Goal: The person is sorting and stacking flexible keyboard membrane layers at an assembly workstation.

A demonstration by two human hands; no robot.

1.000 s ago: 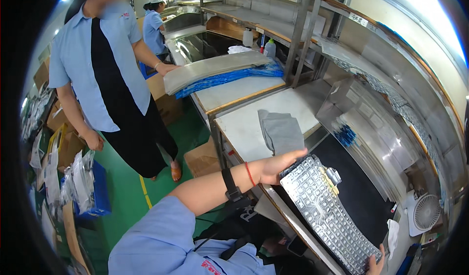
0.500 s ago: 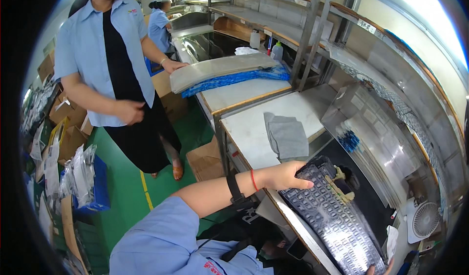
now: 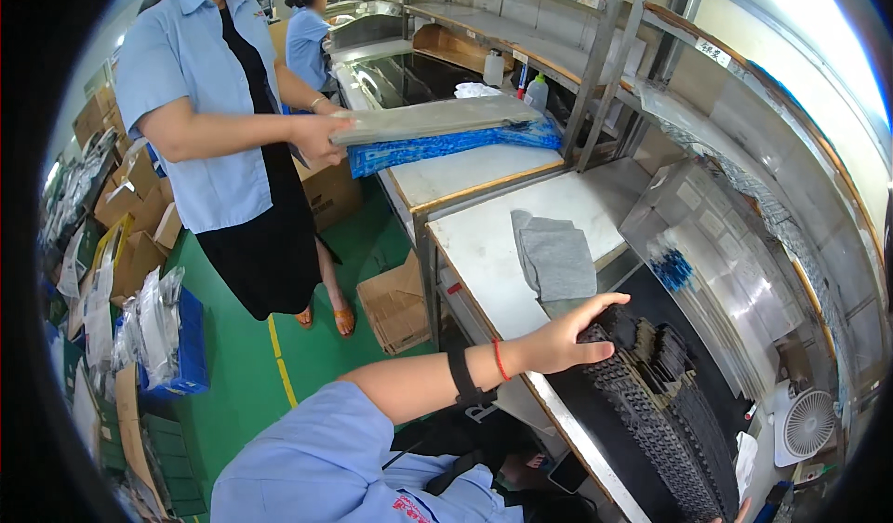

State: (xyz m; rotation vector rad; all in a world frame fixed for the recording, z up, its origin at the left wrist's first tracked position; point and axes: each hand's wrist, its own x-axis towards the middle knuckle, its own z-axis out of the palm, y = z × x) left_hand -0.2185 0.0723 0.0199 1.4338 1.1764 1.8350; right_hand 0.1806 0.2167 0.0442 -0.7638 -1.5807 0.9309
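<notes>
A long black panel [image 3: 656, 407], covered in rows of small raised squares, stands tilted up on its long side over the bench, several layers showing along its upper edge. My left hand [image 3: 566, 339] grips its far end between thumb and fingers, the index finger stretched over the corner. Of my right hand [image 3: 743, 511] only fingertips show, at the panel's near end by the lower edge of the view. A dark mat [image 3: 721, 374] lies under and beside the panel. Beyond my left hand rests a folded grey cloth [image 3: 555, 258] on the white benchtop [image 3: 474, 244].
A small white fan [image 3: 806, 423] stands at right, near clear sheets with blue tips [image 3: 672, 269]. Metal shelving [image 3: 595, 67] rises behind. Across the bench a co-worker [image 3: 200, 123] holds a grey flat stack [image 3: 437, 117] over blue wrapping. Cardboard boxes [image 3: 395, 304] sit below.
The panel has tipped from face-up onto its long side, and my left fingers have opened slightly around its end. The co-worker has brought a second hand to the grey stack and lifted its near end.
</notes>
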